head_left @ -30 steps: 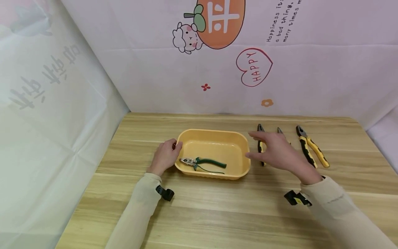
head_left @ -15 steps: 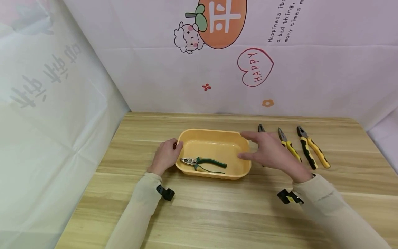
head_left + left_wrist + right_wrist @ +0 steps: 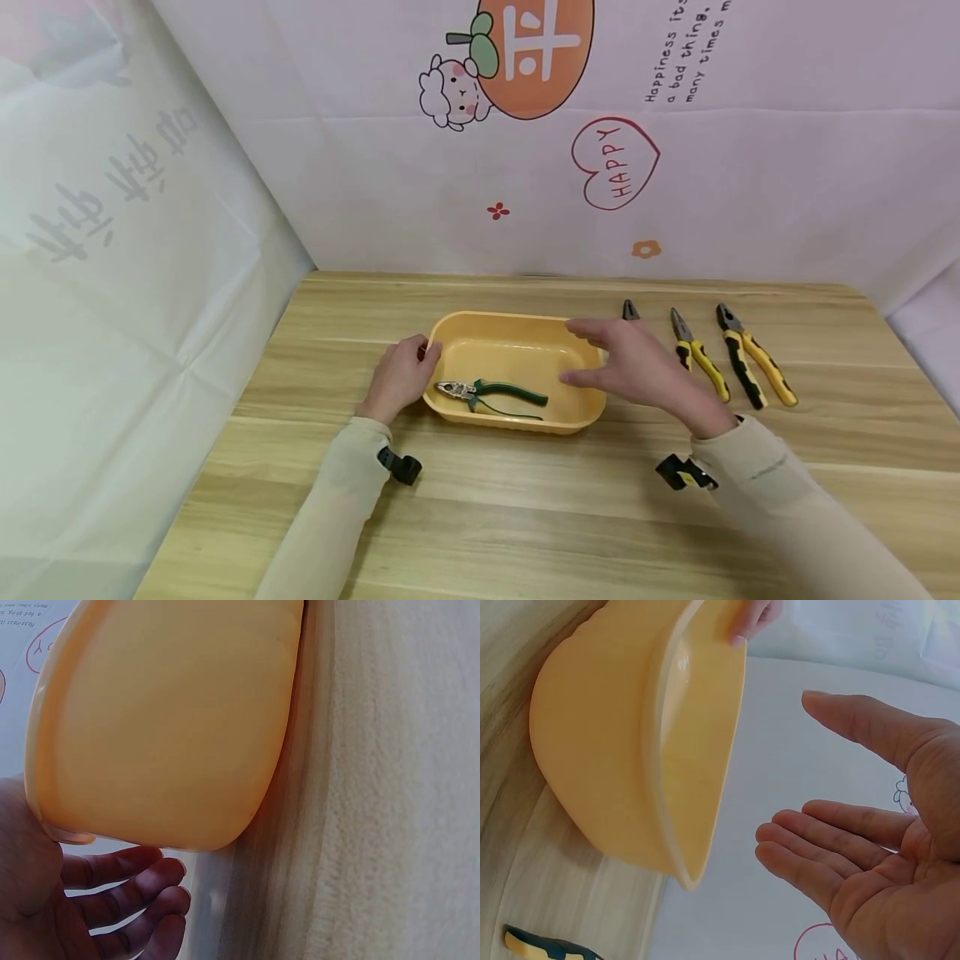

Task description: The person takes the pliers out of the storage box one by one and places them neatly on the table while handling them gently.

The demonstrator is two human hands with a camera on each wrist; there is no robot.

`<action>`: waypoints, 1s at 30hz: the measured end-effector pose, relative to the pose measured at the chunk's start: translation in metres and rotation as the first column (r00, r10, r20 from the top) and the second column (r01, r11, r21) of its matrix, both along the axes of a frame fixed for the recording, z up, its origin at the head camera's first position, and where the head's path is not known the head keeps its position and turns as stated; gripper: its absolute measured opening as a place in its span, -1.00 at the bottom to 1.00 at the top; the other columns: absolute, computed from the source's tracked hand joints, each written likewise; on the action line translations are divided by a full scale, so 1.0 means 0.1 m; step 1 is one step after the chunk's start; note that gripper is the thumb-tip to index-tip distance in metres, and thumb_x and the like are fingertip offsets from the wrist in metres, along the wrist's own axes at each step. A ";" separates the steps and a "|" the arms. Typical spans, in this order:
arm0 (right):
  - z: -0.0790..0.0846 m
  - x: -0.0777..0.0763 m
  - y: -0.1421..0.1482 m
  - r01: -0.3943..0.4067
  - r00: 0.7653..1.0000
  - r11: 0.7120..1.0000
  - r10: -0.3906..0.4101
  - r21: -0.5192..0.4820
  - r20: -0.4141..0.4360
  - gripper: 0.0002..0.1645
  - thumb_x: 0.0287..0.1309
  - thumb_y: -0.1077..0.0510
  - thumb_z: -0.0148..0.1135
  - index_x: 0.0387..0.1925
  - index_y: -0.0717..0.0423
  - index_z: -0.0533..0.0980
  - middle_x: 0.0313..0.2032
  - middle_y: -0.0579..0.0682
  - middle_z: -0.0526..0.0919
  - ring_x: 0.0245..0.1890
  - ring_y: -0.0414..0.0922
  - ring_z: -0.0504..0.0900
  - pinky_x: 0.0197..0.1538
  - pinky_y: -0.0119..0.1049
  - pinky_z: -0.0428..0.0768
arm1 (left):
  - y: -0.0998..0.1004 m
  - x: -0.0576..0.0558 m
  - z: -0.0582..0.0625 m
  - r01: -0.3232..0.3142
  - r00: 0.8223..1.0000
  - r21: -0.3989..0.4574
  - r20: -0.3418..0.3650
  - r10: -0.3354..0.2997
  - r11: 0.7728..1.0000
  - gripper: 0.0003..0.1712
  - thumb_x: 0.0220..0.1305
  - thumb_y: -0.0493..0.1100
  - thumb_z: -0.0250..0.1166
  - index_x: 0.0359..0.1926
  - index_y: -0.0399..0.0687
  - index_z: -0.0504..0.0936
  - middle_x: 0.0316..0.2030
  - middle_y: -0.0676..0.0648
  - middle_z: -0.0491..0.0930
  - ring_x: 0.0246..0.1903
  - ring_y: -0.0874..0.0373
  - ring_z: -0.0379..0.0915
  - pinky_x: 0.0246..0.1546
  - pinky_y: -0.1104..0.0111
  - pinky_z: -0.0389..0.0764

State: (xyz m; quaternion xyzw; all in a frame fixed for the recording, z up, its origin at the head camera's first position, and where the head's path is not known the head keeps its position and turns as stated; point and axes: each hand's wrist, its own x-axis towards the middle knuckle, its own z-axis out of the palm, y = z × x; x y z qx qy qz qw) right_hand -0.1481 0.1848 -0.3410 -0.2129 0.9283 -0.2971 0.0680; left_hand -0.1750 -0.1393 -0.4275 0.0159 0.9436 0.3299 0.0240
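Observation:
A yellow plastic basin (image 3: pixel 502 357) stands on the table, with green-handled pliers (image 3: pixel 513 390) lying inside near its front wall. My left hand (image 3: pixel 400 377) grips the basin's left end. The thumb goes over the rim, and in the left wrist view the fingers (image 3: pixel 127 900) are bent beside the outer wall. Over the basin's right end hovers my right hand (image 3: pixel 637 364), thumb and fingers spread. The right wrist view has nothing in its palm (image 3: pixel 922 900).
To the right lie needle-nose pliers (image 3: pixel 711 371) and larger combination pliers (image 3: pixel 771 368), both yellow and black. Another pair of pliers (image 3: pixel 630 311) shows only its dark tip behind my right hand. A printed white cloth (image 3: pixel 420 208) hangs behind the table.
My right hand has moved left, from beside the basin to over its right end. It now uncovers the needle-nose pliers. The left hand and the basin have stayed in place.

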 end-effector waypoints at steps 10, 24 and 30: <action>-0.05 -0.04 -0.11 -0.043 0.999 0.999 0.043 -0.020 0.022 -0.16 0.13 -0.02 0.53 0.33 0.31 0.44 0.25 0.26 0.54 0.22 0.27 0.54 0.20 0.16 0.49 | -0.01 -0.02 -0.01 0.005 1.000 -0.004 -0.014 -0.005 1.000 -0.59 0.57 0.05 0.05 -0.21 -0.16 0.63 -0.46 -0.08 0.55 -0.50 0.06 0.44 -0.45 0.25 0.43; -0.12 -0.08 -0.43 -0.123 0.992 0.989 0.123 0.084 0.000 -0.16 0.07 -0.01 0.56 0.28 0.33 0.48 0.18 0.23 0.61 0.17 0.19 0.59 0.12 0.09 0.56 | -0.03 -0.03 -0.05 0.014 0.999 -0.007 -0.029 -0.014 1.000 -0.58 0.57 0.06 0.04 -0.27 -0.14 0.62 -0.50 -0.07 0.53 -0.53 0.06 0.42 -0.47 0.25 0.40; -0.14 -0.12 -0.53 -0.137 0.990 0.981 0.138 0.135 -0.002 -0.17 0.04 -0.03 0.59 0.24 0.35 0.50 0.13 0.25 0.64 0.15 0.16 0.61 0.15 0.05 0.56 | -0.03 -0.03 -0.05 0.018 0.999 -0.005 -0.038 -0.018 1.000 -0.57 0.57 0.06 0.04 -0.27 -0.14 0.62 -0.49 -0.07 0.53 -0.52 0.06 0.42 -0.47 0.25 0.41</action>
